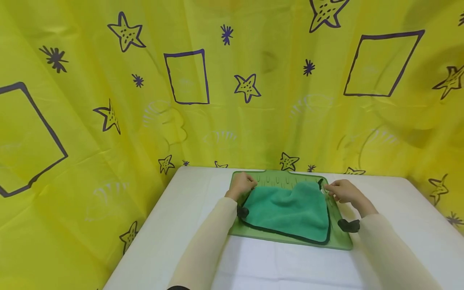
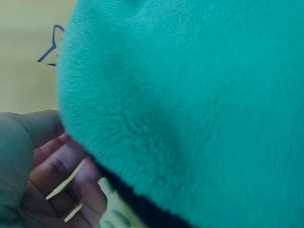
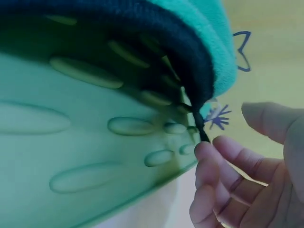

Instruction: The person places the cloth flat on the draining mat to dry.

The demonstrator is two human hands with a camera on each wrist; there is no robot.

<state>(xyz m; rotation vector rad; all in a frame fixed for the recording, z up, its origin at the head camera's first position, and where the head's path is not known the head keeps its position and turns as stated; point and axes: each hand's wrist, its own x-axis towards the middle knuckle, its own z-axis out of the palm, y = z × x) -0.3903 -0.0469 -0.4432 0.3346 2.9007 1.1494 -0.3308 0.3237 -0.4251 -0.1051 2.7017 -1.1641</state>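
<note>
A teal plush cloth (image 1: 290,209) with dark edging lies over a green ridged board (image 1: 253,232). At its far left corner my left hand (image 1: 242,185) pinches the cloth between thumb and fingers, as the left wrist view shows with the cloth (image 2: 180,104) beside the hand (image 2: 57,175). My right hand (image 1: 344,191) is at the far right corner, next to a short black loop (image 1: 320,183). In the right wrist view the fingertips are at the loop's end (image 3: 203,130), while the thumb stands apart; whether they touch is hard to tell.
The board rests on a white table (image 1: 192,201). A yellow curtain (image 1: 217,121) printed with stars and frames hangs behind and along the sides. Raised oval bumps (image 3: 88,72) cover the board under the cloth. Dark wrist-worn devices (image 1: 349,225) sit at both cuffs.
</note>
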